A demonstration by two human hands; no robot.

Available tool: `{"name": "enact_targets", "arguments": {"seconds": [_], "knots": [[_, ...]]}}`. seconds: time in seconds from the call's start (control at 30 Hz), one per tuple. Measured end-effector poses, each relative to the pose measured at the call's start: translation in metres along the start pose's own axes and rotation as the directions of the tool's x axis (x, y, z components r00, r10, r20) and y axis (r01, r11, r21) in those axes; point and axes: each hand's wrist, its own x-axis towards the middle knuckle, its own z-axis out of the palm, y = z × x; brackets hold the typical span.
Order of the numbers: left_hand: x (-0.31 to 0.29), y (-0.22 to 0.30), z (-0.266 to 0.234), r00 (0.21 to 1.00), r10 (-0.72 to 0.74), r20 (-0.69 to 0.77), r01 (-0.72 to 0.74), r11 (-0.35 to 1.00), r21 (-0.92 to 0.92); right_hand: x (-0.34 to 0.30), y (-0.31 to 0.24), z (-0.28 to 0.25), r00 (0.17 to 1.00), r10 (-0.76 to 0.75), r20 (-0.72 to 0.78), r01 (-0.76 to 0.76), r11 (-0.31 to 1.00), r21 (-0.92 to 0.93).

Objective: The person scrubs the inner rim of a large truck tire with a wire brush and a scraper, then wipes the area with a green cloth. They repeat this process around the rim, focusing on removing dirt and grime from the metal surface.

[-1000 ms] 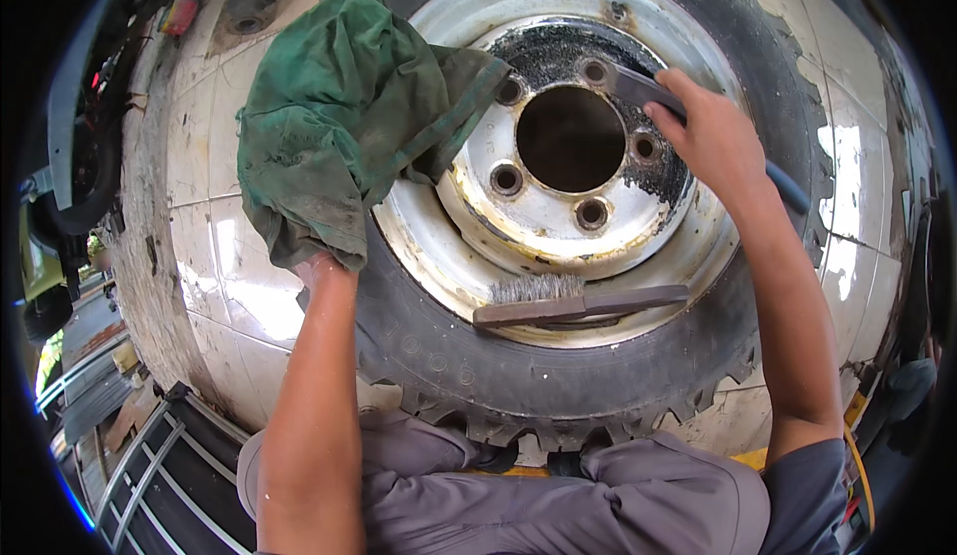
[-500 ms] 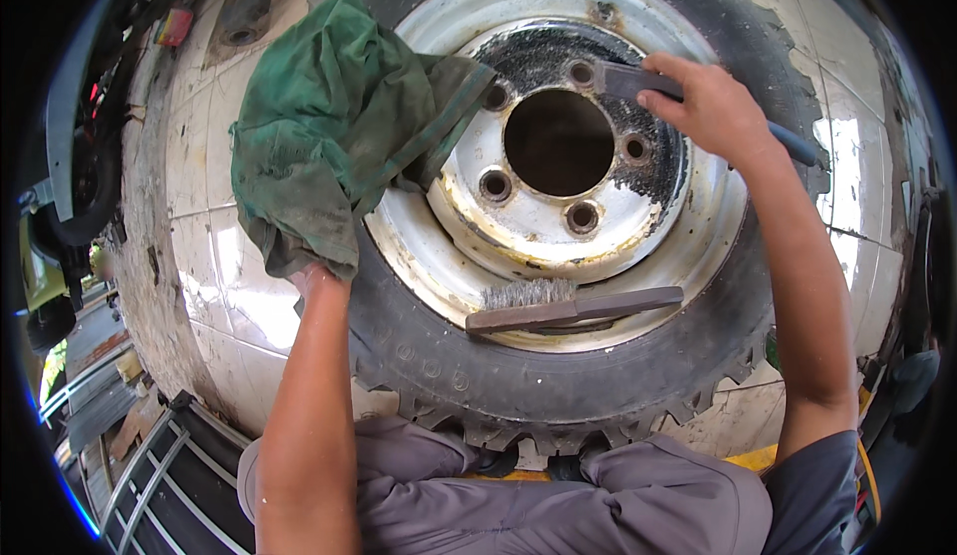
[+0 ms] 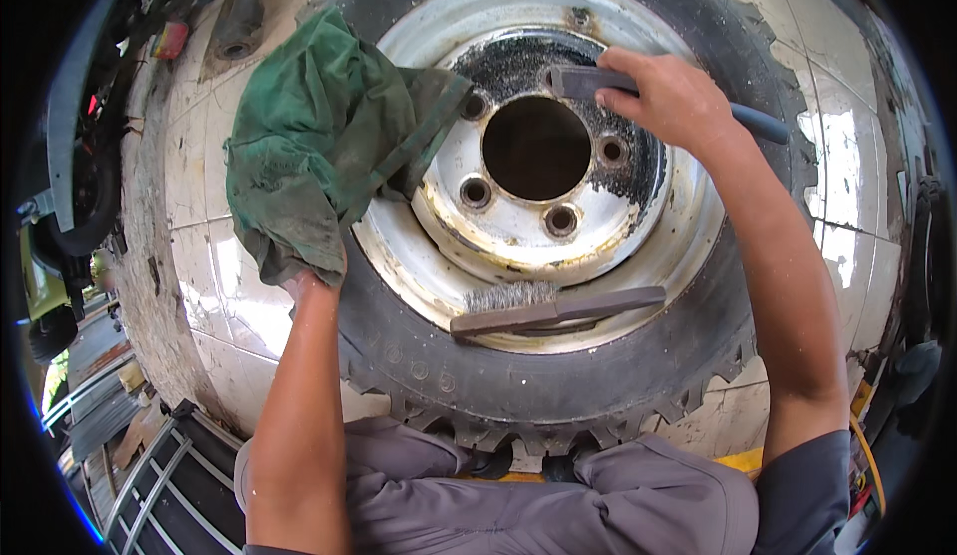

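Observation:
My left hand [image 3: 312, 281] is closed on a bunched green cloth [image 3: 309, 127], stained grey-brown, which hides most of its fingers. One corner of the cloth lies over the left side of a wheel rim [image 3: 449, 181]. In my right hand [image 3: 670, 97] is a scraper [image 3: 588, 82] with a flat dark end and a blue-grey handle. Its end rests over the upper bolt hole, on the black, patchy part of the hub face. A wire brush [image 3: 558, 309] lies bristles up across the near side of the rim, touched by neither hand.
The rim sits in a big black tyre [image 3: 558, 391] with chunky tread, flat on light floor tiles [image 3: 204, 266]. A dark metal part [image 3: 237, 27] lies at the far left. Silver metal bars [image 3: 150, 485] stand at the lower left.
My right hand has slid the scraper leftward, so its end now covers the upper bolt hole. The whole scene has shifted slightly left. My left hand still grips the cloth.

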Motion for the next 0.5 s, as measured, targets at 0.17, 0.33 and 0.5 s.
{"name": "enact_targets", "arguments": {"seconds": [0.17,0.33,0.5], "knots": [[-0.003,-0.040,0.009,0.949,-0.024,0.314,0.245,0.682,-0.689,-0.010,0.010,0.013,0.998,0.043,-0.037,-0.043,0.999,0.002],[0.019,-0.079,0.026,0.913,0.341,0.226,0.408,-0.725,-0.555,-0.012,0.004,0.017,0.997,0.017,-0.075,-0.021,0.999,-0.042],[0.020,-0.088,0.028,0.778,0.603,0.176,0.621,-0.695,-0.363,-0.016,0.006,0.014,0.998,0.055,-0.038,-0.054,0.998,0.026]]}}
